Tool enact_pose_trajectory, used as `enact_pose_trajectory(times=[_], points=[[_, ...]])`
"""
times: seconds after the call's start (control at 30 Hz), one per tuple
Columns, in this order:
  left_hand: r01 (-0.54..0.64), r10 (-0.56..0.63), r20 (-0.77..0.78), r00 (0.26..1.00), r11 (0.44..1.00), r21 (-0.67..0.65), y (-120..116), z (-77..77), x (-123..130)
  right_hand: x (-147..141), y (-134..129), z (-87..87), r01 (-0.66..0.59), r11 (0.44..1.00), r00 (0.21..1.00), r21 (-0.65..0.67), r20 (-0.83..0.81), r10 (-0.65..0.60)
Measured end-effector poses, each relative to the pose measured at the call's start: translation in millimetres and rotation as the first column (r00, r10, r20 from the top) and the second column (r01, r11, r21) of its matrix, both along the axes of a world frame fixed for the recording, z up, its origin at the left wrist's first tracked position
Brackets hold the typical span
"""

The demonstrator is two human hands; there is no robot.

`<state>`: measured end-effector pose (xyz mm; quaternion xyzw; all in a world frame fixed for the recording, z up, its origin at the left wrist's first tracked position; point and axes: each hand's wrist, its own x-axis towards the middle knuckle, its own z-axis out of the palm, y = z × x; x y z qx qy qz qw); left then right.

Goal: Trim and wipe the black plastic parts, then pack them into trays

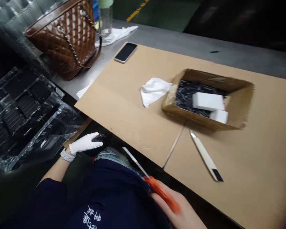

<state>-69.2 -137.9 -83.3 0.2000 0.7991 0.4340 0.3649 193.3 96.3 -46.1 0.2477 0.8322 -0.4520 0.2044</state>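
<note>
My left hand [85,143], in a white glove, is beside the table's near edge at the left. Its thumb and fingers close around a small black piece [98,138], whose shape is hard to make out against the dark background. My bare right hand [173,205] grips the orange handle of a knife [160,192] in front of my body. The knife's thin blade points up and left, towards the left hand. A white-handled cutter [206,156] lies on the brown board, apart from both hands.
An open cardboard box [240,105] holds black scraps and two white blocks [208,101]. A white cloth [154,90] lies beside it. A phone [125,52] rests at the board's far corner, near a brown quilted bag [64,41]. Plastic-wrapped black trays [26,105] stand at left.
</note>
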Motion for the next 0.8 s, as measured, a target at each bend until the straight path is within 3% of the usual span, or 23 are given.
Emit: enact_pose_trajectory(times=[0.03, 0.13, 0.23, 0.57, 0.67, 0.8], points=[[-0.045, 0.044, -0.024, 0.999, 0.999, -0.021, -12.1, -8.4, 0.2, -28.6, -3.4, -0.5, -0.13, 0.988, 0.991, -0.086, 0.029, 0.133], [-0.139, 0.136, -0.052, 0.989, 0.988, -0.071, -41.4, -27.9, 2.7, -95.0, -16.7, -1.1, -0.297, 0.945, 0.945, -0.136, 0.103, 0.311], [-0.165, 0.162, -0.048, 0.986, 0.983, -0.081, -54.5, -35.3, 4.0, -123.2, -23.0, -3.7, -0.371, 0.922, 0.91, -0.113, 0.152, 0.385], [-0.041, 0.04, -0.026, 0.999, 0.998, -0.055, -43.6, -19.8, 0.2, -134.2, -20.5, -5.8, -0.345, 0.909, 0.915, -0.235, 0.132, 0.381], [-0.095, 0.093, -0.066, 0.993, 0.995, -0.035, -41.9, -19.2, 2.5, -137.1, -23.0, -5.0, -0.333, 0.907, 0.921, -0.258, 0.119, 0.372], [-0.206, 0.204, 0.036, 0.978, 0.977, 0.06, -39.2, -16.0, 4.4, -137.9, -21.8, -9.6, -0.28, 0.915, 0.934, -0.289, 0.137, 0.329]])
